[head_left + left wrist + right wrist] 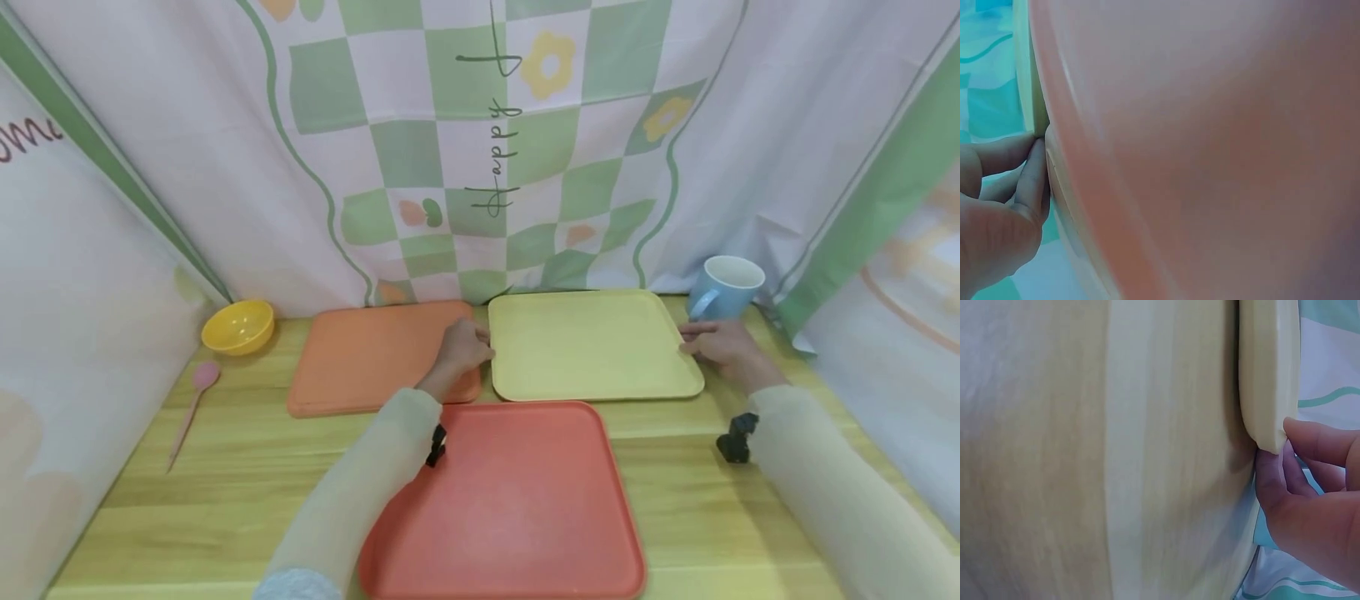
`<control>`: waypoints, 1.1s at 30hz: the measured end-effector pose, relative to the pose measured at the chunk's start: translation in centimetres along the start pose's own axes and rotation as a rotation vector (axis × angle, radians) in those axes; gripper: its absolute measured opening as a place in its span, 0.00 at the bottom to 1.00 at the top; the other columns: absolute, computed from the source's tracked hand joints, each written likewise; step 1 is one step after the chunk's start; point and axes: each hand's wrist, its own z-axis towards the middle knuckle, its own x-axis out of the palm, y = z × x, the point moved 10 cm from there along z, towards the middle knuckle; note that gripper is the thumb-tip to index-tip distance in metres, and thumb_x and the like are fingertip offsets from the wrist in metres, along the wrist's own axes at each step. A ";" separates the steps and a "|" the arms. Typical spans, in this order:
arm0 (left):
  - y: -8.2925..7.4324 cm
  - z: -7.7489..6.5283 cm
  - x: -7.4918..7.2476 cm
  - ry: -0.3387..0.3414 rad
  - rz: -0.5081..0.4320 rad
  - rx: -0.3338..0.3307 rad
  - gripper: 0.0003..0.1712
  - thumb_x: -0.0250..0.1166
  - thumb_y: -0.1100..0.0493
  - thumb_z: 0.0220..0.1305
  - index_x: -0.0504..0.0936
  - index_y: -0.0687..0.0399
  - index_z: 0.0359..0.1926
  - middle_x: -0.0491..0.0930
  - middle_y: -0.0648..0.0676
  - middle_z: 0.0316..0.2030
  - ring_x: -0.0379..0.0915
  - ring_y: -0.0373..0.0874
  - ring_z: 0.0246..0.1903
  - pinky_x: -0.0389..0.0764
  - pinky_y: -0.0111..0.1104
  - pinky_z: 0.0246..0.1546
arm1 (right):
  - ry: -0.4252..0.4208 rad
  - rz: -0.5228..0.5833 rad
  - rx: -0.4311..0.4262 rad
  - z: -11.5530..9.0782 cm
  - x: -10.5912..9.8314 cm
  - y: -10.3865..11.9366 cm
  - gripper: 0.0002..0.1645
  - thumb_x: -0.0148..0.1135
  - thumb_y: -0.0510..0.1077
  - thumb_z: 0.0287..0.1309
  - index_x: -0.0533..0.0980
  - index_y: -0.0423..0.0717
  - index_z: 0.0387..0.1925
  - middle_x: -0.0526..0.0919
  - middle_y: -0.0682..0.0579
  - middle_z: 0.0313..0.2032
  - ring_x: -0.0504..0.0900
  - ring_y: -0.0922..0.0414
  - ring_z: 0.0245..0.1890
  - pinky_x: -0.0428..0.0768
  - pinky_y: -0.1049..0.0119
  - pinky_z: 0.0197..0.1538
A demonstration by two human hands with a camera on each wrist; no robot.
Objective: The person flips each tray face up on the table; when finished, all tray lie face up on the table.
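Note:
A pale yellow rectangular tray (592,346) lies at the back of the wooden table. Its left edge is pinched by my left hand (461,348), which reaches over the right end of an orange tray (360,358). On the opposite side my right hand (726,348) grips the tray's right edge. The right wrist view shows that thumb (1313,434) on top of the yellow rim (1266,375) and fingers beneath it. In the left wrist view the fingertips (1032,162) meet the yellow rim beside a large red-orange tray surface (1179,156).
Nearest me lies a large red tray (517,500), partly under my left forearm. A blue mug (731,292) stands just behind my right hand. At the left are a yellow bowl (240,329) and a pink spoon (193,408). Printed cloth (480,150) hangs behind the table.

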 end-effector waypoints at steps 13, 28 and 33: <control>1.0 -0.3 -0.7 0.019 -0.215 -0.093 0.24 0.63 0.72 0.58 0.82 0.67 0.57 0.83 0.56 0.44 0.73 0.41 0.35 0.76 0.31 0.38 | -0.251 -0.324 -0.130 -1.3 -1.2 3.2 0.28 0.63 0.41 0.64 0.74 0.24 0.58 0.76 0.25 0.56 0.76 0.36 0.54 0.72 0.72 0.44; 2.7 -1.4 -3.6 -0.038 -0.411 -0.133 0.22 0.66 0.74 0.61 0.80 0.72 0.57 0.84 0.64 0.44 0.80 0.46 0.37 0.85 0.36 0.40 | -0.106 -0.224 -0.218 0.0 3.9 7.3 0.29 0.64 0.41 0.67 0.72 0.24 0.61 0.79 0.29 0.55 0.77 0.71 0.35 0.81 0.76 0.38; 3.5 -2.0 -5.0 -0.059 -0.384 -0.132 0.20 0.68 0.72 0.61 0.82 0.71 0.55 0.84 0.67 0.46 0.84 0.55 0.42 0.86 0.38 0.42 | -0.044 -0.188 -0.201 0.2 6.2 8.6 0.30 0.62 0.41 0.69 0.70 0.25 0.64 0.76 0.29 0.58 0.80 0.60 0.42 0.83 0.66 0.46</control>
